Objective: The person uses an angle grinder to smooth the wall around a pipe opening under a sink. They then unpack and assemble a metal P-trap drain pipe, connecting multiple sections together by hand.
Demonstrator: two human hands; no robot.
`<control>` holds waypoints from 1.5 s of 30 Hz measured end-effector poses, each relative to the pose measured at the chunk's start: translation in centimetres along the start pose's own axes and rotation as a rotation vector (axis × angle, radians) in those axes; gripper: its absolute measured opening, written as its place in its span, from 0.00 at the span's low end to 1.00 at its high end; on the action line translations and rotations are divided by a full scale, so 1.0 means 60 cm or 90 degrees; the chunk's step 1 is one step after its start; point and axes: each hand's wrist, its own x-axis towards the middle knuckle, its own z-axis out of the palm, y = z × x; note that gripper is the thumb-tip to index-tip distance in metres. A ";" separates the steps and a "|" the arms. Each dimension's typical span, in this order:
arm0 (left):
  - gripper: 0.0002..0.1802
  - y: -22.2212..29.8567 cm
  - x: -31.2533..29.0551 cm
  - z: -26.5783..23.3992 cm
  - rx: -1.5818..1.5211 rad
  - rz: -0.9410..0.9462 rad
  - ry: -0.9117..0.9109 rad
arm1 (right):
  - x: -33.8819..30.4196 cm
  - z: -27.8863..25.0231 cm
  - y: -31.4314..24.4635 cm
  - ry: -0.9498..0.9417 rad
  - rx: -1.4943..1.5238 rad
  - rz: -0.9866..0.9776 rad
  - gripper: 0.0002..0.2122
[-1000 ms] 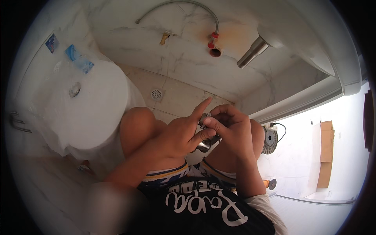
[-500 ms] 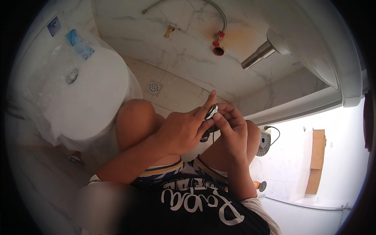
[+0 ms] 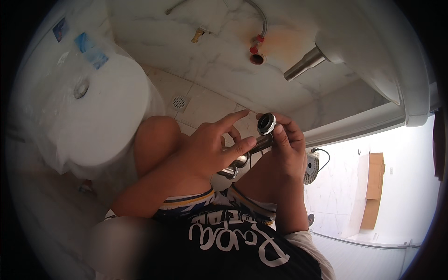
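A chrome sink drain trap (image 3: 260, 143) slants between my knees, its collared upper end, with a dark opening, tilted up. Around that end my right hand (image 3: 290, 145) is closed, the thumb pressed on the ring-shaped nut (image 3: 267, 124). My left hand (image 3: 211, 145) is beside the pipe with its fingers apart, index finger stretched out and thumb close to or touching the tube. Below this hand the trap's curved lower part shows; some of it is hidden behind the fingers.
A plastic-wrapped white toilet (image 3: 114, 112) stands at left. Ahead are a floor drain (image 3: 179, 102), a brass valve (image 3: 198, 35) and a wall pipe opening (image 3: 257, 59). A metal tailpiece (image 3: 304, 64) hangs beneath the basin (image 3: 373, 46). An angle grinder (image 3: 311, 166) lies beyond my right knee.
My left fingers have come away from the trap's nut and spread. The trap's collared end has turned, showing its opening, and my right hand has shifted slightly right with it.
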 end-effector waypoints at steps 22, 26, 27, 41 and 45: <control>0.12 -0.017 0.001 -0.023 -0.346 0.035 -0.049 | -0.007 0.044 -0.046 -0.154 -0.527 -0.267 0.23; 0.11 -0.020 -0.002 -0.023 -0.286 0.071 -0.041 | -0.010 0.048 -0.045 -0.147 -0.554 -0.225 0.24; 0.10 -0.020 -0.002 -0.023 -0.272 0.074 -0.037 | -0.007 0.049 -0.040 -0.157 -0.559 -0.248 0.23; 0.08 -0.028 -0.002 -0.013 -0.117 0.140 0.043 | 0.003 0.041 -0.019 -0.210 -0.503 -0.166 0.21; 0.08 -0.026 0.000 -0.014 -0.124 0.152 0.038 | 0.000 0.038 -0.019 -0.195 -0.357 -0.022 0.20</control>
